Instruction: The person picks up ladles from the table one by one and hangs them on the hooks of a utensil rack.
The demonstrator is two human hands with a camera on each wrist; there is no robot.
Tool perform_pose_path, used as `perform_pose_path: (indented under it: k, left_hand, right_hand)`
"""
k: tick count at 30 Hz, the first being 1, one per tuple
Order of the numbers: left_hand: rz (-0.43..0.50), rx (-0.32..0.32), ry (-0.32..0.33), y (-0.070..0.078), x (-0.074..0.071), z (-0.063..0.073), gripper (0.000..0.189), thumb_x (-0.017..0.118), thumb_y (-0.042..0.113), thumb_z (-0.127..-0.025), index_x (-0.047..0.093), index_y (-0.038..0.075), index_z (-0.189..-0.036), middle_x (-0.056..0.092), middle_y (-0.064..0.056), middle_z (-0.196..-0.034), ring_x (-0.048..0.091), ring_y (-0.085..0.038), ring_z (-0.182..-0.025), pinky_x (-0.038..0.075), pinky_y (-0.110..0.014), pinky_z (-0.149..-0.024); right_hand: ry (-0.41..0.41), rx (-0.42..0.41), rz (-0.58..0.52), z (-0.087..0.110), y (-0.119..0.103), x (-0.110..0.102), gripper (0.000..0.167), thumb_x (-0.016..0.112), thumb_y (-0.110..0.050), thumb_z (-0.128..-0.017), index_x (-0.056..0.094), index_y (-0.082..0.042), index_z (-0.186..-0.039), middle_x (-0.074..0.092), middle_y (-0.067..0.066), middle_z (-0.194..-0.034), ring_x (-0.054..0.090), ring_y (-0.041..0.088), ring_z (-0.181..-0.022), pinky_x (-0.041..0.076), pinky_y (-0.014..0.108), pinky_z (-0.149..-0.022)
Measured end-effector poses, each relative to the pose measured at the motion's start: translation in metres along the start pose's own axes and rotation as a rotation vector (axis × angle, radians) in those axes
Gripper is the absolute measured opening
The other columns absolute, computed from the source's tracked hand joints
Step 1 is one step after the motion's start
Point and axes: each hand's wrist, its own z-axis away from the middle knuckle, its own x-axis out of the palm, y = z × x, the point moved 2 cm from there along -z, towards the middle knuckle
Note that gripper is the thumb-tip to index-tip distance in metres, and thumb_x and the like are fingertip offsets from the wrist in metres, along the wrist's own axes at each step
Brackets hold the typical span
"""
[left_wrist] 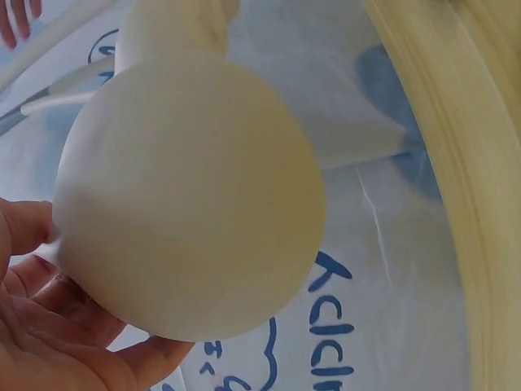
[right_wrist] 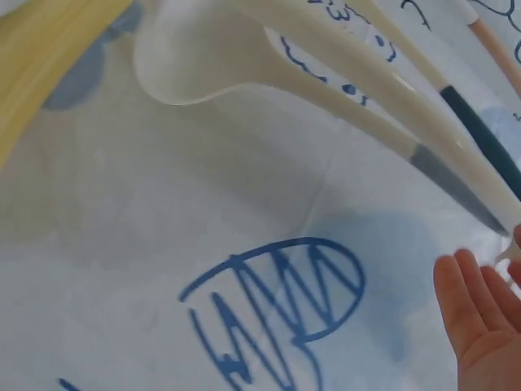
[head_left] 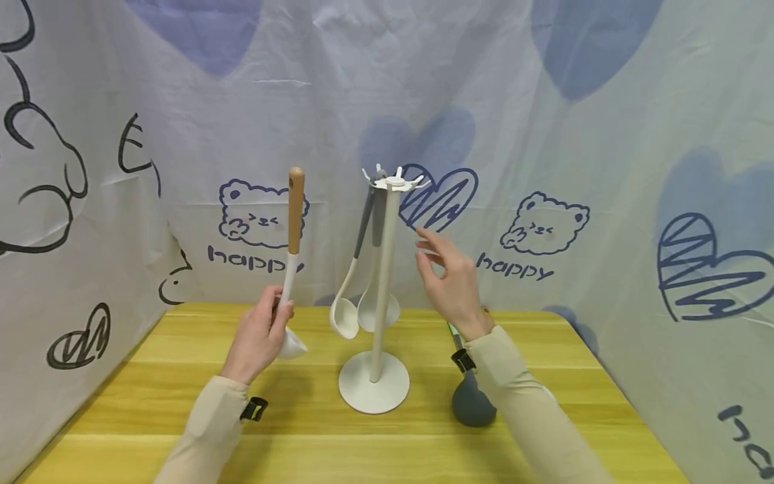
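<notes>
Upright in my left hand is a ladle with a wooden handle at the top and a white shaft that my fingers and thumb pinch. Its white bowl hangs below the hand and fills the middle of the left wrist view. To the right stands a white utensil rack with hooks around its top. Two ladles with grey handles hang on it, one ladle at the left and another ladle behind the pole. My right hand hovers right of the pole, fingers loosely bent, holding nothing.
A dark grey ladle lies on the wooden table under my right forearm, its handle partly hidden. The rack's round base stands mid-table. A patterned cloth encloses the back and sides.
</notes>
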Motion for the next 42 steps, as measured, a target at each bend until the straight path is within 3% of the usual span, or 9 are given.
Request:
perform_pose_path:
  k: [8, 18, 24, 29, 36, 42]
  left_hand:
    - [0.054, 0.040, 0.018, 0.008, 0.005, -0.003, 0.020, 0.054, 0.016, -0.101, 0.056, 0.009, -0.120, 0.067, -0.009, -0.087, 0.053, -0.017, -0.068, 0.047, -0.029, -0.061]
    - [0.063, 0.060, 0.022, 0.017, 0.006, -0.005, 0.026, 0.056, 0.014, -0.100, 0.056, 0.010, -0.126, 0.069, -0.010, -0.091, 0.057, -0.017, -0.071, 0.050, -0.030, -0.064]
    - [0.063, 0.092, 0.020, 0.025, 0.005, -0.007, 0.029, 0.056, 0.014, -0.100, 0.056, 0.010, -0.129, 0.068, -0.008, -0.088, 0.056, -0.015, -0.070, 0.050, -0.029, -0.063]
    - [0.056, 0.122, 0.016, 0.030, 0.006, -0.009, 0.029, 0.054, 0.013, -0.101, 0.056, 0.007, -0.129, 0.067, -0.008, -0.089, 0.058, -0.015, -0.073, 0.052, -0.030, -0.065]
    - [0.074, 0.159, 0.028, 0.036, 0.009, -0.009, 0.029, 0.053, 0.010, -0.101, 0.056, 0.005, -0.129, 0.069, -0.013, -0.098, 0.065, -0.022, -0.082, 0.058, -0.040, -0.073]
    - [0.076, 0.181, 0.031, 0.042, 0.011, -0.011, 0.028, 0.054, 0.010, -0.101, 0.058, 0.007, -0.128, 0.069, -0.017, -0.107, 0.067, -0.027, -0.087, 0.059, -0.045, -0.076]
  right_hand:
    - [0.079, 0.018, -0.083, -0.032, -0.012, -0.009, 0.042, 0.061, -0.001, -0.094, 0.054, -0.002, -0.135, 0.058, 0.016, -0.132, 0.063, 0.027, -0.115, 0.056, 0.030, -0.093]
    - [0.092, 0.110, -0.131, -0.050, -0.020, -0.005, 0.044, 0.060, -0.007, -0.096, 0.051, -0.008, -0.139, 0.054, 0.009, -0.138, 0.058, 0.020, -0.123, 0.052, 0.027, -0.099]
    - [0.104, 0.085, -0.147, -0.062, -0.024, -0.004, 0.035, 0.059, -0.009, -0.097, 0.057, -0.004, -0.132, 0.054, 0.012, -0.139, 0.053, 0.020, -0.128, 0.050, 0.028, -0.101]
    - [0.078, 0.043, -0.144, -0.072, -0.023, -0.004, 0.023, 0.059, -0.012, -0.098, 0.067, 0.002, -0.115, 0.061, 0.014, -0.128, 0.057, 0.020, -0.118, 0.053, 0.025, -0.096]
    - [0.070, -0.001, -0.054, -0.080, -0.025, -0.006, 0.023, 0.058, -0.018, -0.100, 0.074, -0.002, -0.102, 0.066, 0.011, -0.111, 0.061, 0.018, -0.093, 0.052, 0.023, -0.078]
    - [0.049, -0.001, -0.030, -0.085, -0.025, -0.007, 0.022, 0.059, -0.019, -0.099, 0.075, -0.004, -0.102, 0.070, 0.010, -0.106, 0.065, 0.018, -0.093, 0.054, 0.025, -0.082]
